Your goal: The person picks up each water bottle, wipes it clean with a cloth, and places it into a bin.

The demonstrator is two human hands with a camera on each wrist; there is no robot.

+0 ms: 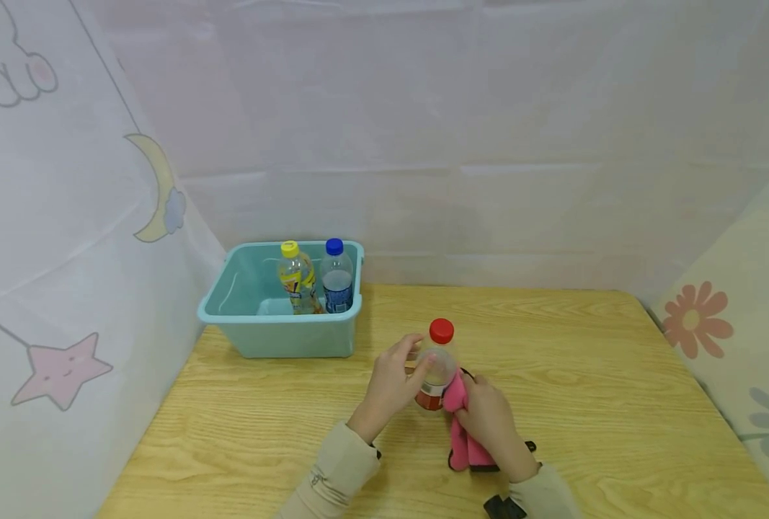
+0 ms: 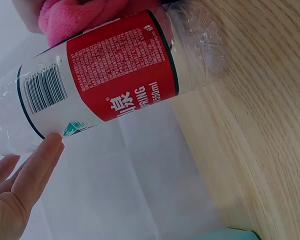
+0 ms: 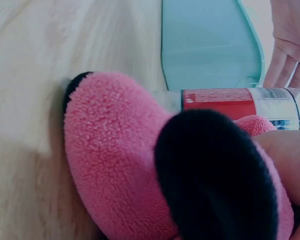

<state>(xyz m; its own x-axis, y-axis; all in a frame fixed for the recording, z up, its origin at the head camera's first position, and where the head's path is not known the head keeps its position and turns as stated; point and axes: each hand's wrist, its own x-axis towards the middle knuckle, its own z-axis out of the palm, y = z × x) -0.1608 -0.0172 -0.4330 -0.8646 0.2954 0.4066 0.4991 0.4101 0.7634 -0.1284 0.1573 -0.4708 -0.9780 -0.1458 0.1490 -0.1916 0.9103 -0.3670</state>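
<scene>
A clear plastic bottle with a red cap and a red and white label stands about mid-table, its base by the wood in the left wrist view. My left hand is at the bottle's left side, near its upper part; in the left wrist view the fingers are fairly straight, with one fingertip at the label's edge. My right hand grips a pink fleecy cloth item with black edging. Part of it lies against the bottle's right side, and the rest hangs down toward the table.
A light blue plastic bin stands at the back left. Inside it are a yellow-capped bottle and a blue-capped bottle. Printed white sheets hang behind and beside the wooden table. A black object is near my right sleeve.
</scene>
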